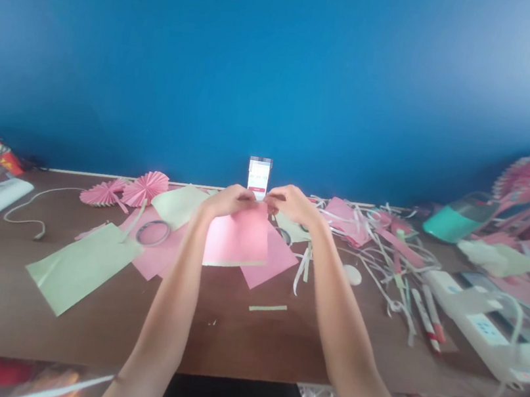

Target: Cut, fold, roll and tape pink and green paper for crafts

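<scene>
On the left of the dark brown wooden table [217, 350], a pale green paper sheet [85, 268] lies at an angle, with two pink pleated paper rosettes [145, 189] beyond it and a round tape roll [153, 233] beside it. The left hand [231, 200] reaches forward with the forearm slanting inward, its wrist bent and its fingertips closed on the far edge of a pink rectangular paper sheet [239, 238]. That sheet is in the middle, between the forearms, over other pink paper, its pale near edge toward the person. Just past it stands a lit white-screened phone [258, 185]. The right hand [294, 204] mirrors the left, knuckles up, thumb and fingers pinched at the same edge near the corner; blur hides the exact contact. The step in hand looks like handling or lining up this far edge; a next move would call for an even pinch and a flat, unskewed sheet. Nearer the person lies a thin pale green paper strip [268, 308]. Right of the right forearm are a white round disc [352, 275], tangled white strips [385, 263] and a long white power strip [485, 327].
</scene>
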`<state>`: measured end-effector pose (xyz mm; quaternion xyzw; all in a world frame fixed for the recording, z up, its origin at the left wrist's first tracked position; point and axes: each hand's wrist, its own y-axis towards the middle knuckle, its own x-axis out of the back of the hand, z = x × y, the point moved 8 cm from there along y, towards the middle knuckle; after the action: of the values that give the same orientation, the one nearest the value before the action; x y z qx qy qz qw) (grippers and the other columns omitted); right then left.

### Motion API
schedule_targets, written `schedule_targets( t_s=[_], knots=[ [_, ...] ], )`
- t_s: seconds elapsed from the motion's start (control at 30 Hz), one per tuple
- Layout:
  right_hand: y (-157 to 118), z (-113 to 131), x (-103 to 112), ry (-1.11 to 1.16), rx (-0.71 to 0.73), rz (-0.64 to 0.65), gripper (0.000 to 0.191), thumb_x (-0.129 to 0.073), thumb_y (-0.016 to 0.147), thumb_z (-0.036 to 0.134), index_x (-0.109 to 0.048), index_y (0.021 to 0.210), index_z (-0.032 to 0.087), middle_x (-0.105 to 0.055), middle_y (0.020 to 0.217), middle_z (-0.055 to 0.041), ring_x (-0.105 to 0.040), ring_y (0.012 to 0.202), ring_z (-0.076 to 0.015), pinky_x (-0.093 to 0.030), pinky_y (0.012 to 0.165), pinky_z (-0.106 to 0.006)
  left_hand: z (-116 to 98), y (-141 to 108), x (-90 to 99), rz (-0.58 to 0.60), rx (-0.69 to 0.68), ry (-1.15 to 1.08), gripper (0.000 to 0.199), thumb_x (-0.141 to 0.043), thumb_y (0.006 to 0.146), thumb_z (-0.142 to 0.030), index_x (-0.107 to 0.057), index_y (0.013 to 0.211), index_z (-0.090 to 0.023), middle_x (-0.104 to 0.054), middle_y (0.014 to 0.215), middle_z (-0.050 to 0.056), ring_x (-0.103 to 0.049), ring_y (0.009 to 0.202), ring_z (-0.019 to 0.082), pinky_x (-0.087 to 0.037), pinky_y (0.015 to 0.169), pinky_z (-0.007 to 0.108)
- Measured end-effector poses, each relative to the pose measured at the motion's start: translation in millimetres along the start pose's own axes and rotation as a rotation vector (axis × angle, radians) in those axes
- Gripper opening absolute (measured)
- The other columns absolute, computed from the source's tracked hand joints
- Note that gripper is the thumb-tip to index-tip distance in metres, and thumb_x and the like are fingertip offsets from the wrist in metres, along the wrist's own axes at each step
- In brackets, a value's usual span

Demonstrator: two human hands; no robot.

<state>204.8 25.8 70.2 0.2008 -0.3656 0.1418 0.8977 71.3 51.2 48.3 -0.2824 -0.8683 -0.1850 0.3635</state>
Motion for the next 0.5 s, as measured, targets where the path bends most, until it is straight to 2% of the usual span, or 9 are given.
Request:
schedule_targets(
  t_s=[0.07,0.13,0.2,0.27,0.4,0.5],
  knots=[
    [-3,-16,9,-0.012,-0.076,-0.033,0.027,-0.05,0.091,0.034,-0.071,0.093,0.018,-0.072,0.082,-0.0049,-0.064,0.07,-0.0156,-0.044,0.066,-0.025,5,-3,3.0,0.004,0.025,0.005,0.034,-0.052,0.085,-0.047,-0.067,0.076,-0.017,-0.065,0.075,0.002,-0.054,0.065,0.015,-0.036,0.058,0.027],
    [-7,-42,23,-0.155,-0.218,-0.124,0.025,-0.051,0.091,0.033,-0.071,0.094,0.019,-0.073,0.087,-0.0076,-0.065,0.075,-0.018,-0.044,0.069,-0.027,8,-6,7.0,0.0,0.046,-0.003,0.034,-0.053,0.084,-0.047,-0.071,0.085,-0.018,-0.07,0.089,0.004,-0.06,0.077,0.019,-0.041,0.066,0.028],
    [-16,-79,32,-0.35,-0.452,-0.156,0.02,-0.053,0.088,0.024,-0.072,0.092,0.019,-0.073,0.094,-0.0111,-0.066,0.084,-0.0227,-0.045,0.073,-0.031,9,-8,10.4,-0.014,0.051,-0.027,0.037,-0.054,0.084,-0.048,-0.072,0.095,-0.019,-0.071,0.105,0.006,-0.063,0.092,0.023,-0.045,0.076,0.029],
    [-30,-121,34,-0.473,-0.76,-0.118,0.022,-0.057,0.082,0.017,-0.072,0.097,0.014,-0.071,0.1,-0.0185,-0.066,0.093,-0.0285,-0.047,0.074,-0.033,7,-8,13.0,-0.038,0.037,-0.03,0.038,-0.053,0.084,-0.049,-0.072,0.098,-0.019,-0.07,0.111,0.007,-0.062,0.1,0.025,-0.045,0.083,0.031],
    [-39,-165,27,-0.488,-0.881,-0.099,0.037,-0.062,0.074,0.011,-0.068,0.11,0.01,-0.069,0.106,-0.0235,-0.064,0.103,-0.0332,-0.049,0.079,-0.037,0,-7,14.4,-0.065,-0.004,-0.027,0.035,-0.054,0.084,-0.048,-0.07,0.089,-0.018,-0.072,0.103,0.006,-0.064,0.095,0.024,-0.045,0.081,0.03],
    [-40,-182,18,-0.479,-0.901,-0.089,0.039,-0.066,0.072,0.012,-0.068,0.11,0.008,-0.068,0.107,-0.0257,-0.064,0.104,-0.0341,-0.049,0.081,-0.039,-2,-6,15.8,-0.093,-0.009,-0.05,0.035,-0.055,0.083,-0.049,-0.069,0.085,-0.017,-0.072,0.098,0.006,-0.064,0.089,0.022,-0.045,0.076,0.028]
  ],
)
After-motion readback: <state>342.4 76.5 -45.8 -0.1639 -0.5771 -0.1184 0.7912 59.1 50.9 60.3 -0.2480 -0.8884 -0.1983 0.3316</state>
